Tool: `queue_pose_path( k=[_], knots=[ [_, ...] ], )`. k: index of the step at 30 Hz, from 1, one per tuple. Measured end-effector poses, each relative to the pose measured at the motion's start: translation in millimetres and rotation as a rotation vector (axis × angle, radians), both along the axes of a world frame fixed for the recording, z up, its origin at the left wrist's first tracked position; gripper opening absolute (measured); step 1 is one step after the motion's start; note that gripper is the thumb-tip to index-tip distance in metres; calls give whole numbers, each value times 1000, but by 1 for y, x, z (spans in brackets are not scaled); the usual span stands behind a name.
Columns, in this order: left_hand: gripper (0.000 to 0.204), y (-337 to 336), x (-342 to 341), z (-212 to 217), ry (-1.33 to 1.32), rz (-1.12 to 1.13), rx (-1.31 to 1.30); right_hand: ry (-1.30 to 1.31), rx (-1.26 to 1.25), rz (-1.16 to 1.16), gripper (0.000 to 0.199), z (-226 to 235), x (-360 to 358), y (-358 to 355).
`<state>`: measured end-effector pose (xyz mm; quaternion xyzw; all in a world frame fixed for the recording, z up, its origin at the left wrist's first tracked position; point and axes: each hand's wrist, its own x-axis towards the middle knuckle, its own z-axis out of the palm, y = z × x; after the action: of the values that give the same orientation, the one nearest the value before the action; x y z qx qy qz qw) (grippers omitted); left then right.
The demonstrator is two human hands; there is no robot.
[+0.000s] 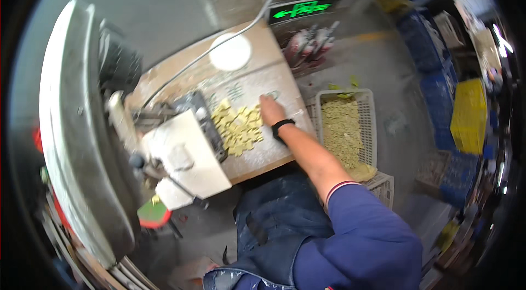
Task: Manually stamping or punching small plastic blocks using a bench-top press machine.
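My right hand (270, 110), with a black band at the wrist, rests at the right side of a heap of small flat yellow-green pieces (239, 128). Its fingers are curled in; whatever they may hold is hidden. The pieces lie loose on a brown board-topped table (268, 79), dusted with pale powder. Left of the heap is a dark metal block (207, 125) belonging to a machine. A cream-coloured flat plate (183, 161) sits before it. My left hand does not show; a blurred skin-toned patch near the lower edge cannot be made out.
Right of the table stands a white crate (370, 125) full of similar yellow-green bits. A large pale machine housing (71, 125) looms at the left. A grey cable (219, 46) crosses over the table and a round white disc (230, 52). Blue crates (419, 43) line the right.
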<state>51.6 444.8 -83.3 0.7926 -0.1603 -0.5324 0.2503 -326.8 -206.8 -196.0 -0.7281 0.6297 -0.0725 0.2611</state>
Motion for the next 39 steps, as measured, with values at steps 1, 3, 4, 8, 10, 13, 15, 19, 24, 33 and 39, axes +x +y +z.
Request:
queue_pose_path(
  k=[1, 3, 4, 8, 10, 13, 15, 19, 24, 33, 39],
  knots=[
    [28, -25, 14, -10, 3, -48, -30, -24, -1, 2, 21, 4, -3, 2],
    [29, -75, 35, -35, 17, -139, -99, -96, -3, -34, 19, 3, -15, 5],
    [29, -104, 41, -46, 32, -188, -134, -129, 18, -102, 20, 1, -25, 5],
    [29, -221, 50, -78, 138, -430, -263, -455, -105, -438, 18, 18, -45, 26],
    [30, -281, 43, -93, 220, -587, -324, -566, -133, -471, 17, 38, -44, 55],
    [30, -344, 21, -106, 326, -771, -415, -774, -253, -349, 20, 102, -10, 125],
    [30, -384, -1, -108, 401, -894, -486, -786, -91, -262, 18, 130, 1, 174],
    [31, -415, -19, -89, 460, -1005, -612, -923, 57, -112, 19, 237, 10, 248],
    [32, -427, -62, -14, 490, -1072, -746, -1059, 101, -195, 19, 311, 12, 293],
    [33, -423, -131, 126, 467, -1032, -955, -1364, 261, -272, 21, 319, 32, 305],
    [32, -400, -140, 229, 159, -1135, -1048, -1641, 464, -323, 30, 330, 48, 303]
  ],
)
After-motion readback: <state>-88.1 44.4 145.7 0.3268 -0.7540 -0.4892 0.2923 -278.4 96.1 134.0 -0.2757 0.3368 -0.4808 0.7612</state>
